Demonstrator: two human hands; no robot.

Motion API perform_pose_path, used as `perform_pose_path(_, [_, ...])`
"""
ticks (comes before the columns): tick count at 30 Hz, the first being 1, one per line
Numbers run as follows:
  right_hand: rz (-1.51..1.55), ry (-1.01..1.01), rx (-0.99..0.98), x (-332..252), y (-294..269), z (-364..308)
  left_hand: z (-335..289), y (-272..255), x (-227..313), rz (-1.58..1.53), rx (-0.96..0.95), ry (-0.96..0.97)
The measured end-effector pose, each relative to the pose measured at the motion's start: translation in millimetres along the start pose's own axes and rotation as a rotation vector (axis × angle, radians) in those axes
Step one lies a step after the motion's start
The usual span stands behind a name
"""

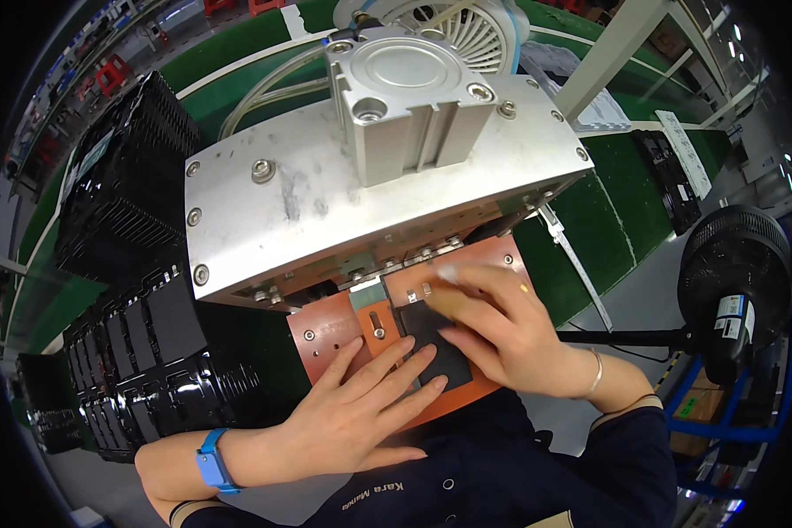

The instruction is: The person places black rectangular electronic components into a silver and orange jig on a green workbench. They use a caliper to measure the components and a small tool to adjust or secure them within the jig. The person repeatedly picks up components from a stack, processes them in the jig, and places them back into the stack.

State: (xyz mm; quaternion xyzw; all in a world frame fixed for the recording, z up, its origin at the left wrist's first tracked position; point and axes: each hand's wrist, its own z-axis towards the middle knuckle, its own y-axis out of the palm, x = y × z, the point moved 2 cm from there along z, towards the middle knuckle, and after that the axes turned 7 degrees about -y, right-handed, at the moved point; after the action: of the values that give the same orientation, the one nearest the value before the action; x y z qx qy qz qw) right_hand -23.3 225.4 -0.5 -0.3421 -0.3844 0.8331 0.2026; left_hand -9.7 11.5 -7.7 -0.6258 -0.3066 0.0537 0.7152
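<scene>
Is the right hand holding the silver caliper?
No, the silver caliper lies on the green surface, apart from the right hand.

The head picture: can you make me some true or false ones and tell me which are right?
1. The left hand has fingers on the black plate. True.
2. Both wrists are bare. False: the left one has a blue band, the right one a thin bangle.
3. A silver block stands on top of the machine. True.
4. Under the black plate is something made of green grass. False: the base there is orange.
5. The caliper lies to the right of the machine. True.
</scene>
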Motion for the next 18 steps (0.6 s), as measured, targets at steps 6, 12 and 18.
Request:
perform_pose_path(6, [0.078,-0.053,-0.218,-10.9,-6.6,-28.2,-1.1,0.0,-6.7,-0.073,0.005,-0.047])
perform_pose_path(12, [0.102,-0.121,-0.173,8.1,-2.1,-9.9,4.4,-3.5,-16.5,-0.077,0.018,-0.098])
perform_pose_path(18, [0.097,-0.143,-0.201,14.0,-1.4,-5.0,5.6,-1.8,-17.3,-0.052,0.001,-0.111])
